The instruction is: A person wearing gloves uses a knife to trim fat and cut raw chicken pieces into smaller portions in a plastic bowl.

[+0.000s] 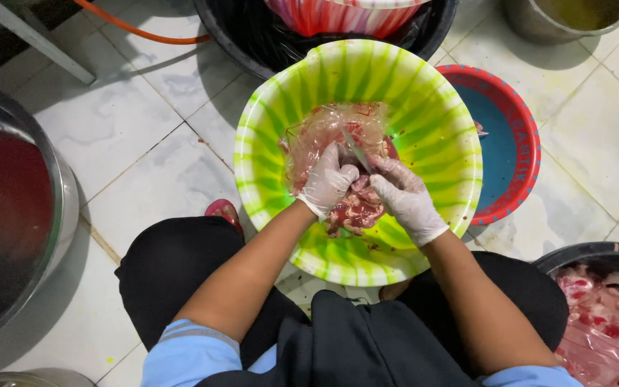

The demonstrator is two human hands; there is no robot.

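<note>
Both gloved hands, left hand (329, 183) and right hand (406, 201), grip raw meat (356, 208) in a clear plastic bag (331, 129) over the green striped basin (438, 122)'s centre.

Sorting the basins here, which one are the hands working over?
The green striped basin; both hands grip a meat bag in it, unlike the red-rimmed blue one.

We see one package: a clear, crumpled plastic bag (327, 132), smeared red, lying inside the green-and-white striped plastic basin (438, 129), its lower edge touching our gloved left hand (327, 183).
</note>
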